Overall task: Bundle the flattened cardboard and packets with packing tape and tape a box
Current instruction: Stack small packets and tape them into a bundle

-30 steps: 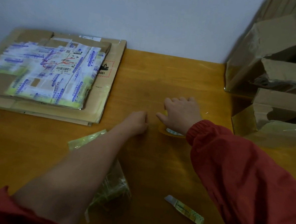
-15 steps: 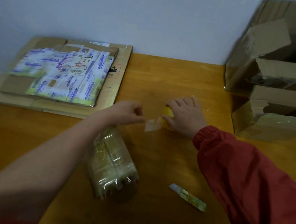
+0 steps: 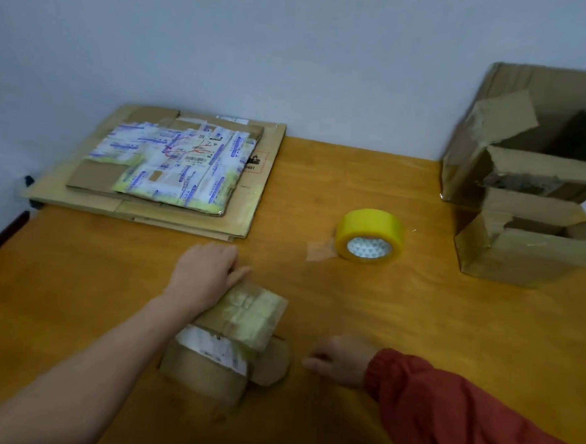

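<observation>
The small tape-wrapped brown cardboard box (image 3: 233,335) is laid near the front of the orange wooden counter (image 3: 322,175), its long axis run from 7 to 1 o'clock. The left hand (image 3: 206,275) is rested on its 1 o'clock end, grip spread. Of the blurred right hand (image 3: 339,360) at 3 o'clock, it cannot be told whether the grip is pinching anything. The yellow tape roll (image 3: 369,235) is set well apart at 1 o'clock, and the flattened cardboard topped with printed packets (image 3: 171,166) at 11, against the pale wall (image 3: 295,50).
</observation>
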